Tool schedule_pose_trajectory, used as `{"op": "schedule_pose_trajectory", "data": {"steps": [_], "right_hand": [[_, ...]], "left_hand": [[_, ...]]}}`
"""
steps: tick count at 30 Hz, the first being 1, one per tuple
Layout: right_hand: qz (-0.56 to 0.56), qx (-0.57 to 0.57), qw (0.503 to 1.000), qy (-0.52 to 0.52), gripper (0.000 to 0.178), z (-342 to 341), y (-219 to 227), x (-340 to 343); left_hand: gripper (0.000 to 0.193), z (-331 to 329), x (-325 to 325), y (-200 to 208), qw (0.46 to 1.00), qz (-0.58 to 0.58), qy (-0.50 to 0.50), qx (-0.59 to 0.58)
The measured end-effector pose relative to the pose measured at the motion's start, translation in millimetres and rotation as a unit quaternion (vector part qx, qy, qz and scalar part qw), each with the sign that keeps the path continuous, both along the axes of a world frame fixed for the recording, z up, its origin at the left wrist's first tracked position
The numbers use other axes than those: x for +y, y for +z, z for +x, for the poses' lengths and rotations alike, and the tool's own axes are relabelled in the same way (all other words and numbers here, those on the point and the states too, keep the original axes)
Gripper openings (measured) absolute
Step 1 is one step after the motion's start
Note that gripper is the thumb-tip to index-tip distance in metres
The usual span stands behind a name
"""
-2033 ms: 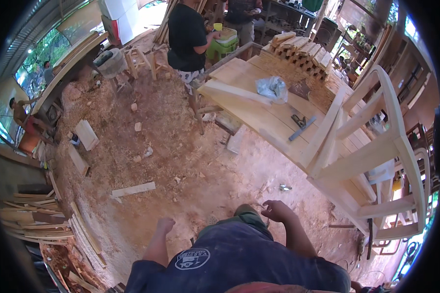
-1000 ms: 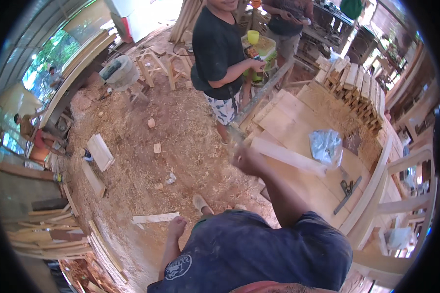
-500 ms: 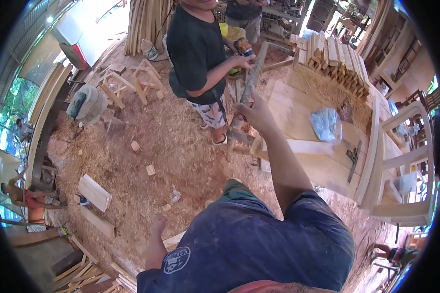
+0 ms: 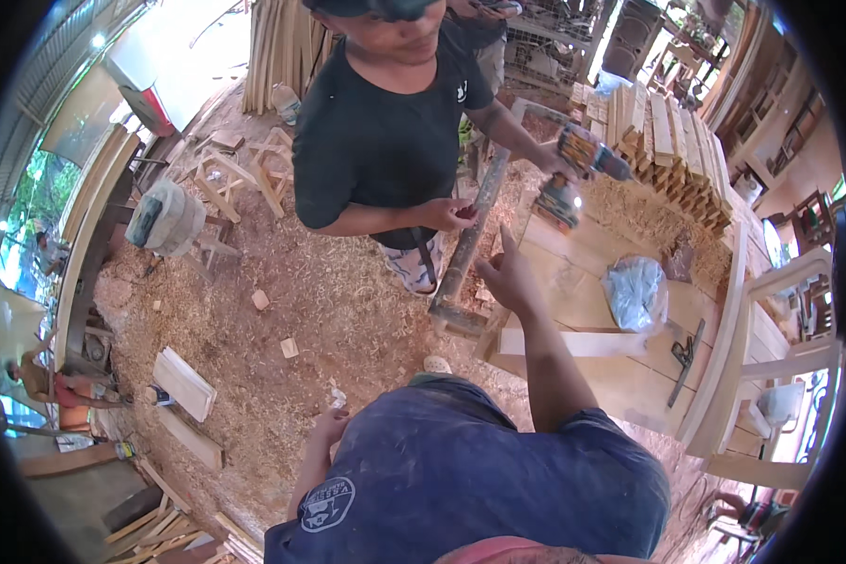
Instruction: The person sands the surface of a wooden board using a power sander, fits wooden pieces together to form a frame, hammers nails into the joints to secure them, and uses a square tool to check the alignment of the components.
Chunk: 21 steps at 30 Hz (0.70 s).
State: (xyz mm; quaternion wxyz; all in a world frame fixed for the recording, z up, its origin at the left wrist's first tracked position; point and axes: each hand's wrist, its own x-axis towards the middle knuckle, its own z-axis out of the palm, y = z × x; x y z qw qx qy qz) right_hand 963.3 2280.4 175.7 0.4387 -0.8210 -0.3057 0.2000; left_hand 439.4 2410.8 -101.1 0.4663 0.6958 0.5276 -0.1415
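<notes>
My right hand [image 4: 507, 274] is stretched ahead over the near left edge of the wooden worktop [image 4: 573, 301]. Its index finger points forward, the other fingers are curled, and nothing is in it. Just beyond, a worn grey-brown rectangular frame [image 4: 472, 230] stands between me and a co-worker in a dark shirt [image 4: 395, 141]. The co-worker's right-side hand in view holds an orange and black cordless drill [image 4: 581, 155] above the worktop; the other hand is at the frame. Low at my left side hangs my left hand [image 4: 328, 429], its fingers too unclear to read.
Stacked wooden strips [image 4: 663, 132], a clear plastic bag [image 4: 634, 293] and a black clamp-like tool [image 4: 686, 352] lie on the worktop. A wooden chair frame [image 4: 738, 367] stands at right. Boards [image 4: 185, 383] and shavings cover the floor, with a bucket [image 4: 169, 221] on a stand at left.
My right hand has let go of the grey-brown frame and now points. The co-worker has come nearer, and the drill has moved right, over the worktop.
</notes>
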Motion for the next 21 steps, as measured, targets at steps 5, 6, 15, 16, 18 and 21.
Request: {"op": "schedule_pose_trajectory", "data": {"steps": [5,6,15,16,18,21], "right_hand": [[-0.066,-0.038,0.997,-0.032,0.092,30,-52,-27],[-0.066,-0.047,0.996,-0.047,0.095,31,-56,-29],[-0.048,-0.051,0.989,-0.127,0.104,35,-83,-40],[-0.047,-0.052,0.989,-0.127,0.104,38,-87,-42],[-0.106,-0.049,0.986,-0.119,0.104,47,-97,-44],[-0.108,-0.059,0.986,-0.11,0.103,53,-106,-49]], "left_hand": [[0.049,1,27,19,0.993,-0.007,-0.014,0.121],[0.049,7,31,29,0.992,-0.008,-0.013,0.129],[0.05,124,51,74,0.992,0.011,-0.095,0.079],[0.049,139,49,80,0.992,0.031,-0.105,0.062],[0.048,167,47,95,0.991,0.051,-0.115,0.042],[0.046,184,48,105,0.99,0.043,-0.128,0.037]]}}
